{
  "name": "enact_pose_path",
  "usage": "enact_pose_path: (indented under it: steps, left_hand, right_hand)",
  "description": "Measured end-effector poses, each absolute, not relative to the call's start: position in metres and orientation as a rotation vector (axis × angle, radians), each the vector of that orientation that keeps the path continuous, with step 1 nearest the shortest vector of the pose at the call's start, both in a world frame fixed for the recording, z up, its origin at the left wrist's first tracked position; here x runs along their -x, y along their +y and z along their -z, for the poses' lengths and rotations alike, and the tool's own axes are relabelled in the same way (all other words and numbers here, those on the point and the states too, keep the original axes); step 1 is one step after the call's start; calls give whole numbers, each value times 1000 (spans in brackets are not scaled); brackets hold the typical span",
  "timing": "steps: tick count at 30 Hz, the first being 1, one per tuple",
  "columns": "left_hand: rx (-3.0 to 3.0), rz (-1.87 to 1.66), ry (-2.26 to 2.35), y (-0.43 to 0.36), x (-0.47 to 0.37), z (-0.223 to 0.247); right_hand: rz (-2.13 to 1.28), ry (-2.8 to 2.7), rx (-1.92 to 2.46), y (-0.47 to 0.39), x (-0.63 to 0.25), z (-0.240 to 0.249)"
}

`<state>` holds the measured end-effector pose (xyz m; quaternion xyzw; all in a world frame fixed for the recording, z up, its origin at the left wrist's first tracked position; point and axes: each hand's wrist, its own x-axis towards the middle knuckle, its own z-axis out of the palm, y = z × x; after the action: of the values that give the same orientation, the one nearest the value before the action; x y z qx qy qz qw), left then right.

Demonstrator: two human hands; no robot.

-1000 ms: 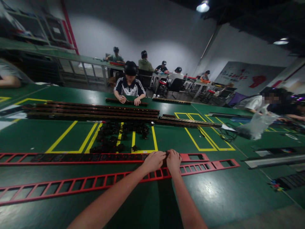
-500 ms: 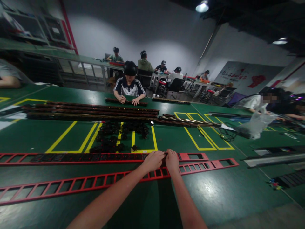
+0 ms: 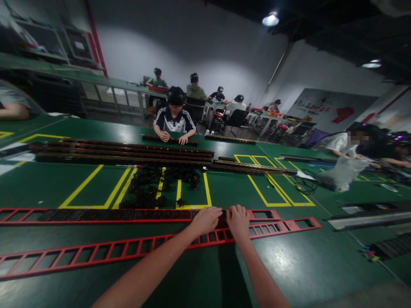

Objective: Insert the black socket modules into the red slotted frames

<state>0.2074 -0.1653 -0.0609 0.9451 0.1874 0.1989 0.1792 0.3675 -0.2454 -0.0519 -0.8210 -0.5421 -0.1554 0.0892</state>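
A long red frame [image 3: 263, 214] with a row of slots lies crosswise in front of me, and many of its slots hold black parts [image 3: 123, 214]. My left hand [image 3: 206, 220] is over its right part, fingers closed and bent down at the slots; whatever they grip is hidden. Close by on the right, my right hand [image 3: 238, 223] has its fingers curled over the same frame, and its fingertips are covered. Nearer to me, a second red frame [image 3: 141, 247] with bare slots lies at a slant, passing beneath my wrists.
Loose black parts [image 3: 146, 188] are heaped beyond the frames on the green table [image 3: 96, 184], among yellow tape lines. Behind them lie long dark strips [image 3: 128, 152]. Opposite sits a person [image 3: 175, 119] working on another strip. A clear plastic bag [image 3: 345, 173] is at right.
My right hand has shifted slightly right, so the gap between my hands is wider. My left hand stays at about the same spot on the frame. The view has tilted slightly.
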Motion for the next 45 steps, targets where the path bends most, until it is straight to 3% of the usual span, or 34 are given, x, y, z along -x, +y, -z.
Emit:
enact_pose_path:
  steps: [27,34,36,45]
  left_hand:
    - [-2624,-587,618,-162,-213,63]
    - [-2549,-688,1143,-82,-198,44]
    - [-2534,-479,1409,-54,-184,44]
    - [-2581,-308,1318,1,-158,54]
  right_hand:
    - [235,-1611,2351,-245,-380,70]
    - [190,-1592,2345,-245,-379,66]
    - [167,-1585,2352,-245,-380,66]
    - [162,-1555,2340,-246,-381,67]
